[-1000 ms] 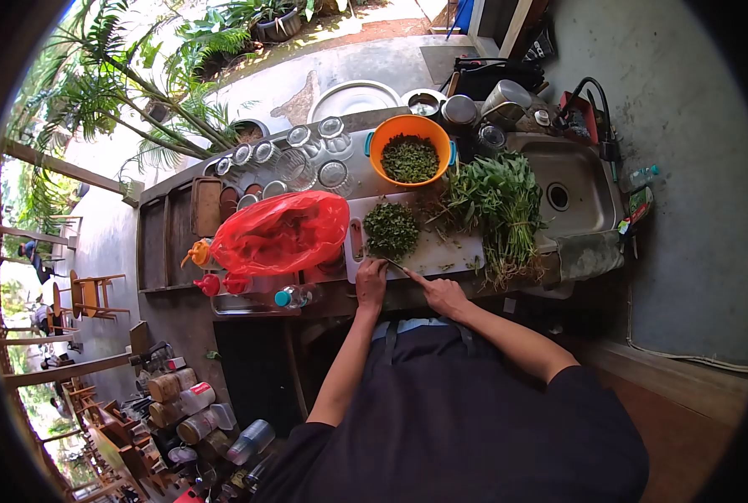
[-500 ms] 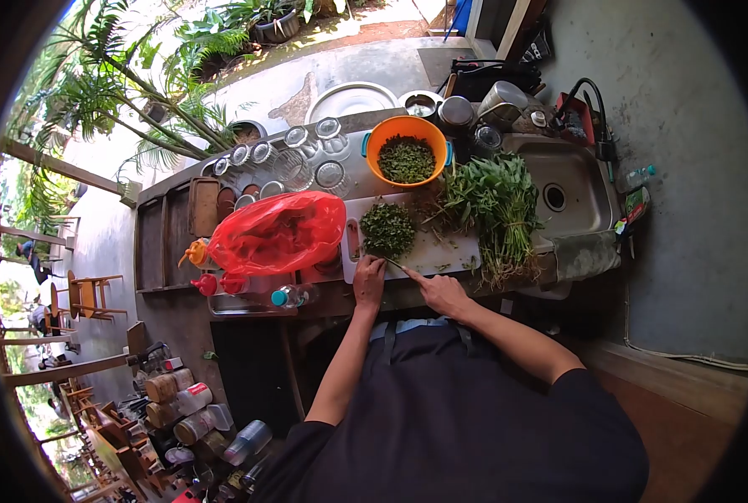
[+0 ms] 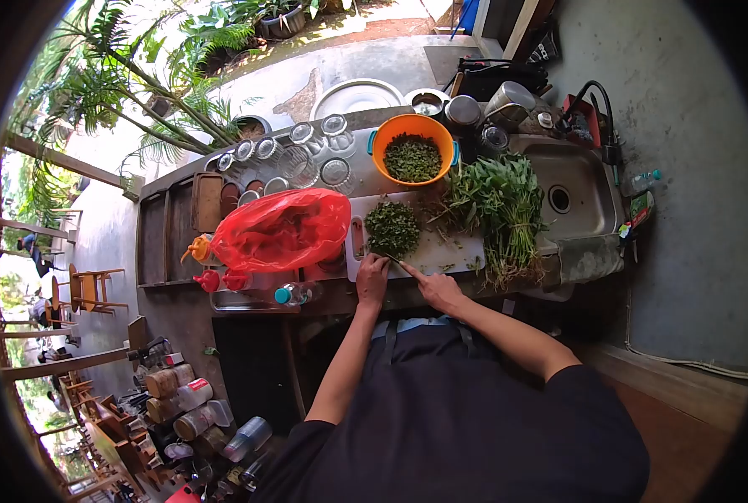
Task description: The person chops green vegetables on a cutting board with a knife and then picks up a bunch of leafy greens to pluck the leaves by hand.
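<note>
My right hand (image 3: 439, 291) is closed round the handle of a knife, index finger stretched along it. The thin knife (image 3: 400, 262) points left toward my left hand (image 3: 372, 282), whose fingers are bunched together at the near edge of the board. What those fingers hold, if anything, is hidden. Just beyond them a mound of chopped greens (image 3: 392, 229) lies on the white cutting board (image 3: 458, 251). Scraps of leaf are scattered to its right. A large bundle of leafy greens with roots (image 3: 512, 222) rests at the board's right side.
An orange basin (image 3: 375, 149) of cut greens stands behind the board. Left of it are a red plastic bag (image 3: 277, 235), several upturned glasses (image 3: 336, 173) and a water bottle (image 3: 297, 293). At right is a steel sink (image 3: 582, 220) with a cloth (image 3: 590, 265) on its front edge.
The whole view has shifted slightly to the right. My hands and the knife stay almost in the same place on the board, with only a small movement at the fingers.
</note>
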Demonstrator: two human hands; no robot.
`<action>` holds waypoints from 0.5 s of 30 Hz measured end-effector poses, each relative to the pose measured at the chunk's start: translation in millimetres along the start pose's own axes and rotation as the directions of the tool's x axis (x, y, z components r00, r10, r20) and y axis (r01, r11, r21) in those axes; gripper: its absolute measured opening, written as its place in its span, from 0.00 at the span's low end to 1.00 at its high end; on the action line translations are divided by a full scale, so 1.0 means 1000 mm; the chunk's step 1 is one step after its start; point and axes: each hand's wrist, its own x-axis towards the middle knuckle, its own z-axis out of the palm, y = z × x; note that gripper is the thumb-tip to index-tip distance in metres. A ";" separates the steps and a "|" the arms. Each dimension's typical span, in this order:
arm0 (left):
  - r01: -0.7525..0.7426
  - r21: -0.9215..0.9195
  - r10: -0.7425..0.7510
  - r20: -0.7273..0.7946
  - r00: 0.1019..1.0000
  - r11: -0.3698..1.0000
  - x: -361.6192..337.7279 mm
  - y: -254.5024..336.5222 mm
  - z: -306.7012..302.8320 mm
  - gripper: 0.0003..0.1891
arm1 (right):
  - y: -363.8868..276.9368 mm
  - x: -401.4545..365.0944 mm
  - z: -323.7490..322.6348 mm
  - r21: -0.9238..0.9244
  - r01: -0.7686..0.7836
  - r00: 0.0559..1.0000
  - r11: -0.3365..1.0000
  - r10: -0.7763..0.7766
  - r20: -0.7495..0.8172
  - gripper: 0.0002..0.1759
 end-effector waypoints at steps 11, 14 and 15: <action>0.004 -0.004 -0.005 -0.025 1.000 1.000 0.001 0.003 0.000 0.05 | 0.023 -0.018 0.016 -0.042 0.003 1.000 0.999 -0.003 -0.001 0.41; -0.010 0.007 0.010 0.011 1.000 1.000 0.002 0.002 -0.003 0.06 | 0.014 -0.021 -0.002 -0.022 -0.052 0.995 0.998 0.054 0.078 0.45; -0.012 0.008 0.012 0.009 1.000 1.000 0.003 0.003 -0.005 0.06 | 0.014 -0.019 0.000 -0.023 -0.051 0.996 0.998 0.053 0.076 0.45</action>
